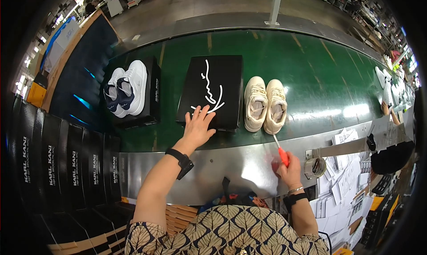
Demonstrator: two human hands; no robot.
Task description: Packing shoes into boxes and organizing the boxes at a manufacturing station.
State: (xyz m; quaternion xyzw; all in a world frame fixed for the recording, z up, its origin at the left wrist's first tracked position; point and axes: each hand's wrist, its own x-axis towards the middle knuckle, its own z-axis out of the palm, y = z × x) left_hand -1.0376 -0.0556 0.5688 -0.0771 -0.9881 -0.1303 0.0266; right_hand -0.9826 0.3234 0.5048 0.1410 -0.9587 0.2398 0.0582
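Note:
A closed black shoe box (222, 77) with a white script design lies on the green conveyor belt in front of me. My left hand (195, 129) rests on the near edge of its lid, fingers spread, holding nothing. Just right of the box stands a pair of cream sneakers (255, 104), side by side, with their heels toward me. In my closed right hand (290, 171) is a red-handled tool (283, 156) with a thin, pale shaft. Its tip points at the heel of the right-hand sneaker; whether it touches cannot be made out.
White sneakers with dark heels (138, 88) sit on another black box (154, 92) at left. Black shoe boxes (51, 152) are stacked at near left. A tape roll (315, 167) lies by the metal edge, beside papers (340, 184). Another person's hand (384, 108) shows at far right.

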